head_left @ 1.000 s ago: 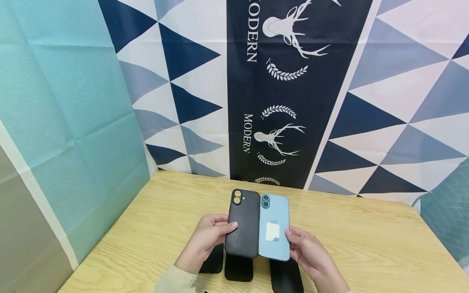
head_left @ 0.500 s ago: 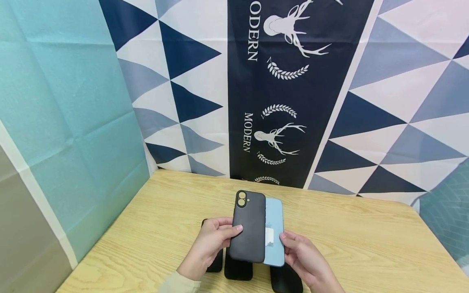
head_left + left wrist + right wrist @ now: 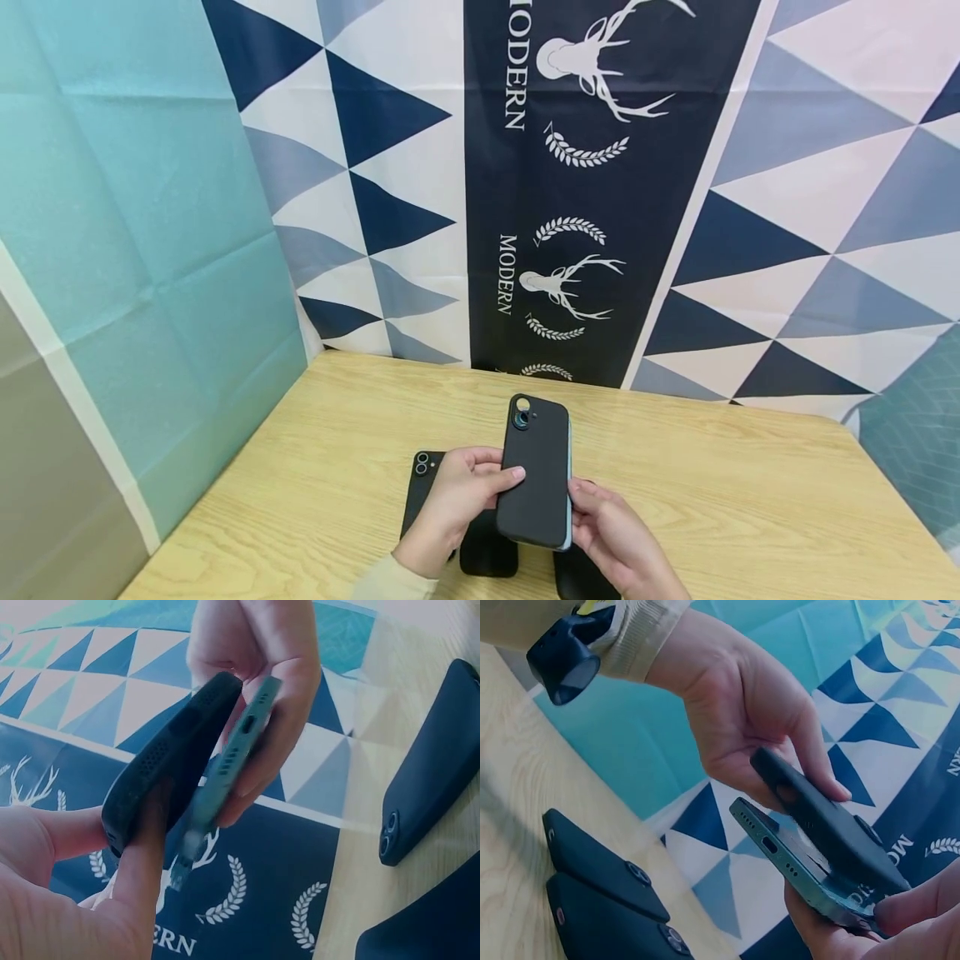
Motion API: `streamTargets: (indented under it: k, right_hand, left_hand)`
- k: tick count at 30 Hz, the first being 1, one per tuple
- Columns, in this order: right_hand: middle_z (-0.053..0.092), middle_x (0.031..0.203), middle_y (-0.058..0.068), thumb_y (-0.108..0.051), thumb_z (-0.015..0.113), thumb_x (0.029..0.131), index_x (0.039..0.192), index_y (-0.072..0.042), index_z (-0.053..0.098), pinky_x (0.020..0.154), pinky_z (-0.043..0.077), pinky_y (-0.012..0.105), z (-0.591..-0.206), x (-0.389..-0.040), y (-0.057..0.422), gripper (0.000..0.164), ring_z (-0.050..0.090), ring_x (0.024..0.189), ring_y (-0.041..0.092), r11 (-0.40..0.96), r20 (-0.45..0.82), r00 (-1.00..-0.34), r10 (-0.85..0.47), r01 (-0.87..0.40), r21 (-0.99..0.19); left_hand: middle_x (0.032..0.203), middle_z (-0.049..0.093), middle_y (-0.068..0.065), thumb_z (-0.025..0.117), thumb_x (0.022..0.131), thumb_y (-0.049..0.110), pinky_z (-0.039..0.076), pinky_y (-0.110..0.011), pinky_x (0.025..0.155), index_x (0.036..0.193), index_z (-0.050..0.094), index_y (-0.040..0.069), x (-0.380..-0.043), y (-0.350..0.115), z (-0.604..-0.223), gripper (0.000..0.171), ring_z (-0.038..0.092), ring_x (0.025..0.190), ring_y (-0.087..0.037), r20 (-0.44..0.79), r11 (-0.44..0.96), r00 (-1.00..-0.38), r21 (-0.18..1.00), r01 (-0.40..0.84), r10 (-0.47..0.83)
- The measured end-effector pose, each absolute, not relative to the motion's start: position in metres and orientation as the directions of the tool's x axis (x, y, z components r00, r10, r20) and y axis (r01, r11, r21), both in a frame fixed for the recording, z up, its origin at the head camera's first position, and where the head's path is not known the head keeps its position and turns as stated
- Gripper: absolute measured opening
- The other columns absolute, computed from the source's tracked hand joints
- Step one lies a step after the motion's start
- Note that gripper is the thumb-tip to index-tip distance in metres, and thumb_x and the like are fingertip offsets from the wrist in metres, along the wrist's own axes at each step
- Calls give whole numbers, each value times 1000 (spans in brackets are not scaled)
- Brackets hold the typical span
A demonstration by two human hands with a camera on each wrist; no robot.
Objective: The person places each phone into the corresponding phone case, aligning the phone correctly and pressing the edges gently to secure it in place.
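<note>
My left hand (image 3: pixel 468 496) pinches a black phone case (image 3: pixel 536 479) by its left edge, thumb on the back. Behind the case, my right hand (image 3: pixel 618 533) holds a light blue phone (image 3: pixel 769 844) by its right side. In the head view only a thin strip of the phone shows, plus a lens through the case's camera cutout. Both wrist views show case and phone lying at an angle, with a wedge-shaped gap between them at the bottom end. The phone's charging port end is visible in the left wrist view.
On the wooden table (image 3: pixel 750 500) below the hands lie a black cased phone (image 3: pixel 417 492) at left, partly covered by my left hand, a black phone-shaped item (image 3: pixel 488 552) in the middle and another black one (image 3: pixel 583 577) at right. A patterned cloth (image 3: pixel 405 208) hangs behind the table.
My left hand has moved the black case rightward over the blue phone, from side by side to almost fully covering it. The left table phone's camera has come into view.
</note>
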State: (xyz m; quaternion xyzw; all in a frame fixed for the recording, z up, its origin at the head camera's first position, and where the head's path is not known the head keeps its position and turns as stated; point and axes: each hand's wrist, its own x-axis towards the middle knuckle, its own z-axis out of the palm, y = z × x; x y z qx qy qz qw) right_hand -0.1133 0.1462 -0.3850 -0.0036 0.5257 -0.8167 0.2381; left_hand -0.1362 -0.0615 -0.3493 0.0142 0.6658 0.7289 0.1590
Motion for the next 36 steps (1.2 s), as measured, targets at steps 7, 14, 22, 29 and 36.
streamTargets:
  k: [7, 14, 22, 29, 36]
  right_hand:
    - [70, 111, -9, -26, 34, 108, 130, -12, 56, 94, 54, 22, -383, -112, 144, 34, 66, 107, 3, -361, -255, -884, -392, 403, -841]
    - [69, 112, -11, -33, 45, 105, 139, 0, 45, 93, 53, 20, -379, -112, 140, 48, 64, 106, -1, -249, -296, -884, -363, 398, -883]
    - [70, 111, -10, -29, 51, 103, 143, 6, 40, 91, 55, 19, -382, -110, 140, 54, 66, 105, -1, -227, -319, -890, -325, 401, -887]
    - [70, 110, -10, -29, 52, 102, 146, 11, 31, 88, 55, 19, -380, -108, 140, 64, 66, 102, -1, -183, -330, -907, -260, 382, -906]
    - [72, 105, -12, -26, 55, 101, 145, 11, 34, 87, 55, 18, -378, -108, 139, 61, 67, 99, -2, -172, -319, -921, -225, 359, -917]
  left_hand:
    - [91, 77, -15, 74, 85, 8, 58, -24, 64, 107, 69, -5, -133, -54, -351, 26, 68, 68, -6, -192, 5, -962, 981, -195, 194]
    - [91, 77, -16, 76, 84, 10, 60, -27, 68, 103, 70, -4, -131, -49, -354, 25, 73, 76, -15, -124, 92, -978, 990, -109, 169]
    - [72, 75, -11, 81, 79, 16, 51, -19, 56, 90, 73, -1, -127, -46, -352, 22, 68, 64, -9, 50, 320, -988, 943, 95, 146]
    - [71, 68, -2, 84, 76, 22, 49, -16, 56, 87, 70, 4, -125, -50, -352, 26, 59, 61, -2, 101, 408, -992, 905, 121, 70]
    - [84, 76, -15, 78, 83, 19, 59, -26, 64, 100, 71, -6, -126, -51, -357, 32, 74, 78, -21, 42, 350, -984, 931, 102, 175]
